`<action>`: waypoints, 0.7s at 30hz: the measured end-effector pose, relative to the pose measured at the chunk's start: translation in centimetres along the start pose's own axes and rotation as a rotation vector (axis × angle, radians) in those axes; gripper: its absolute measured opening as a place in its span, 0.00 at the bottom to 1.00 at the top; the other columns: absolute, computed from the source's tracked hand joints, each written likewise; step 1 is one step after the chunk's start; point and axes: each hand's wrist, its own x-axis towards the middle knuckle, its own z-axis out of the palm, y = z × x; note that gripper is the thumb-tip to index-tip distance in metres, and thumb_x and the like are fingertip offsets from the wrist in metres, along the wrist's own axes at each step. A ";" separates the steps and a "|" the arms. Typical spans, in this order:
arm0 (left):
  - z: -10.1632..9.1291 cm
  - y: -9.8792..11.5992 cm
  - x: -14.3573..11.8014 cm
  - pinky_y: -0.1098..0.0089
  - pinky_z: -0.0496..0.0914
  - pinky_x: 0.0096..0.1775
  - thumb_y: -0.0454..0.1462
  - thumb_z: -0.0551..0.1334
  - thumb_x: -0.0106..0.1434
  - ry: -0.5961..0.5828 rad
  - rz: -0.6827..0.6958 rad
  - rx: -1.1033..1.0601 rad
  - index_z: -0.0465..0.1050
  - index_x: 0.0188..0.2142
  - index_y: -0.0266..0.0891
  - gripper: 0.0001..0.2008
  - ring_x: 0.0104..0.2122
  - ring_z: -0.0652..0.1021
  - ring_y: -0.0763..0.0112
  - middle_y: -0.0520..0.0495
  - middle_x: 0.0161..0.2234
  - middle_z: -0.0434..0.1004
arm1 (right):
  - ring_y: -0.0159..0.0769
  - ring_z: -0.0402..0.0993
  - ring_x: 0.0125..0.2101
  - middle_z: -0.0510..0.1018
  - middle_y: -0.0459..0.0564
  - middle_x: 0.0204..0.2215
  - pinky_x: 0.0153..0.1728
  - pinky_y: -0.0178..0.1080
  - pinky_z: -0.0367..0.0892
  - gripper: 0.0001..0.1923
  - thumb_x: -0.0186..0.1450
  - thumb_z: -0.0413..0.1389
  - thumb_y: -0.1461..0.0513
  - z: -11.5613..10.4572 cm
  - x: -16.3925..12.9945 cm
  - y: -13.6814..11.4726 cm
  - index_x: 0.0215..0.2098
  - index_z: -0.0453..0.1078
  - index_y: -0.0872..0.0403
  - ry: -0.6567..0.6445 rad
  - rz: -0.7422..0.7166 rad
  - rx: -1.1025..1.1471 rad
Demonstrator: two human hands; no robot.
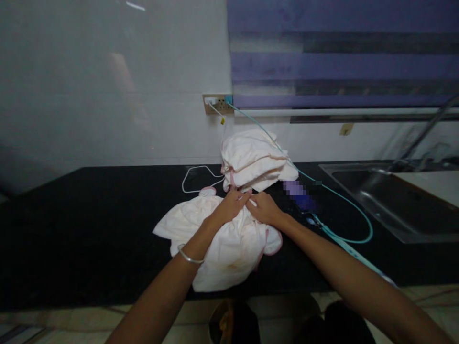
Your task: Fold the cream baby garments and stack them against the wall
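Observation:
A white cloth garment with pink edging (229,258) lies bunched on the black countertop, with a brownish stain on its lower part. My left hand (232,206) is closed on the gathered fabric at its upper middle. Close beside it, my right hand (264,208) pinches the same fabric, thumbs nearly meeting. Some fingertips are hidden in the folds. Just behind my hands sits a folded pile of similar white cloth (254,157), also trimmed in pink.
A blurred-out phone-like object (300,195) with a teal strap lies right of the cloth. A teal cable (369,222) and a white cable (184,184) run near the wall socket (219,104). A steel sink (380,210) is at the right. The countertop (89,239) has its front edge near me.

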 end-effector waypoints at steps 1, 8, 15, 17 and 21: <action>0.0 -0.1 0.0 0.66 0.64 0.30 0.55 0.56 0.69 -0.002 0.001 0.005 0.78 0.24 0.37 0.28 0.26 0.70 0.65 0.48 0.19 0.73 | 0.37 0.77 0.30 0.84 0.55 0.31 0.32 0.36 0.59 0.22 0.75 0.48 0.57 -0.1 0.0 0.1 0.35 0.80 0.57 -0.003 -0.005 0.003; 0.0 0.1 0.0 0.67 0.66 0.39 0.52 0.51 0.73 -0.004 0.045 0.058 0.76 0.30 0.39 0.26 0.35 0.76 0.64 0.48 0.31 0.80 | 0.39 0.78 0.38 0.83 0.59 0.40 0.40 0.37 0.63 0.22 0.78 0.42 0.59 -0.2 0.2 1.0 0.43 0.77 0.58 0.016 -0.074 0.019; -1.9 0.7 -0.1 0.67 0.61 0.38 0.51 0.55 0.72 0.083 0.052 0.208 0.73 0.29 0.40 0.21 0.32 0.72 0.65 0.50 0.28 0.75 | 0.38 0.73 0.39 0.78 0.53 0.39 0.43 0.38 0.64 0.17 0.78 0.40 0.57 -0.2 0.5 1.4 0.43 0.68 0.54 0.188 -0.074 0.158; -2.8 0.7 -0.1 0.67 0.60 0.36 0.52 0.52 0.73 0.107 0.035 0.247 0.73 0.29 0.40 0.24 0.31 0.72 0.65 0.49 0.28 0.75 | 0.38 0.71 0.39 0.76 0.52 0.38 0.43 0.38 0.63 0.15 0.78 0.41 0.56 -0.2 0.5 1.2 0.44 0.66 0.54 0.234 -0.069 0.199; -3.6 0.0 -0.3 0.66 0.61 0.35 0.52 0.50 0.73 0.098 -0.004 0.299 0.76 0.32 0.39 0.25 0.31 0.74 0.63 0.46 0.31 0.79 | 0.38 0.70 0.41 0.74 0.53 0.40 0.46 0.39 0.63 0.12 0.77 0.44 0.57 -0.3 0.5 0.8 0.45 0.64 0.55 0.263 -0.114 0.266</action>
